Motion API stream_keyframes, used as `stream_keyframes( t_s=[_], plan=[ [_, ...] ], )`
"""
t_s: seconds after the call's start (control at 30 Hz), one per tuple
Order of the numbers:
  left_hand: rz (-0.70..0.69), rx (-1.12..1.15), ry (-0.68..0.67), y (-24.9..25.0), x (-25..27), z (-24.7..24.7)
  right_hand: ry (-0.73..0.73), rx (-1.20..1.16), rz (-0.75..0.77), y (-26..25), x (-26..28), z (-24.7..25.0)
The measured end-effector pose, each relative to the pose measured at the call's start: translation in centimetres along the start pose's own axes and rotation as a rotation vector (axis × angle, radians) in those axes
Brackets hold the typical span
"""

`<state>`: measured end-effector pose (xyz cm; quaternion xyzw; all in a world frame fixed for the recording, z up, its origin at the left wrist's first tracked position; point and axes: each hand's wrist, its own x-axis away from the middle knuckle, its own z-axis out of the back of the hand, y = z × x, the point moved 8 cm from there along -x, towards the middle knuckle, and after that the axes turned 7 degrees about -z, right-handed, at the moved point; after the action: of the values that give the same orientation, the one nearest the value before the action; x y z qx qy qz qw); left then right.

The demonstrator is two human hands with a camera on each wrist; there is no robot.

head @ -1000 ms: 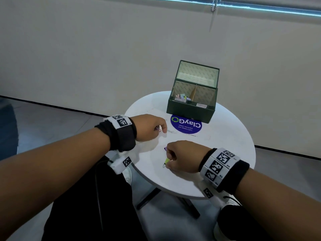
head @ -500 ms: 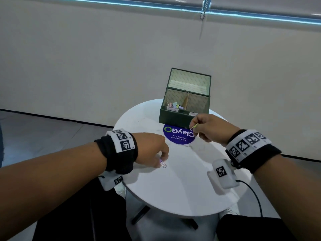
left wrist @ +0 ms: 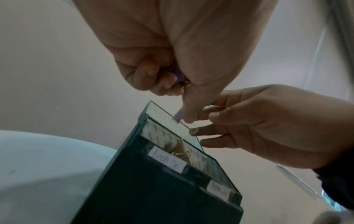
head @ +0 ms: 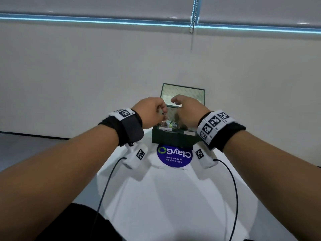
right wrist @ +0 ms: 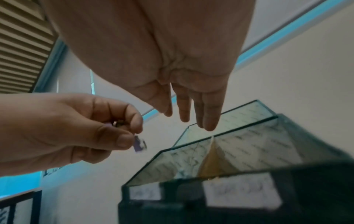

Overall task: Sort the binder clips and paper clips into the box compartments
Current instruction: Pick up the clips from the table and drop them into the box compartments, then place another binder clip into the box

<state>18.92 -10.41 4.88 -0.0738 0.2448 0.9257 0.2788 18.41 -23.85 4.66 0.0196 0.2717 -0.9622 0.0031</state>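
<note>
At frame centre, left hand [right wrist: 63, 128] pinches a purple binder clip [right wrist: 140, 144], long axis vertical, hanging downward above the box [right wrist: 229, 159]. Right hand [right wrist: 172, 60] fingers extended, empty.

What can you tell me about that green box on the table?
The green box is dark, stiff-walled and square, standing upright on the white round table, its hinged lid open. Pale patterned lining covers the inside. A divider splits two front compartments, each with a white handwritten label. Small clips lie in the left one.
</note>
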Motion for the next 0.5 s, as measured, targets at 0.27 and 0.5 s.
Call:
stream_keyframes(
  t_s=[0.27, 0.5],
  plan=[
    [-0.032, 0.021, -0.272, 0.2, -1.4, -3.8, 0.114, 0.255, -0.027, 3.8, -4.4, 5.0],
    [-0.027, 0.139, -0.083, -2.5, 1.8, -1.0, 0.002, 0.526, -0.107, 4.7, -10.8, 5.7]
  ],
)
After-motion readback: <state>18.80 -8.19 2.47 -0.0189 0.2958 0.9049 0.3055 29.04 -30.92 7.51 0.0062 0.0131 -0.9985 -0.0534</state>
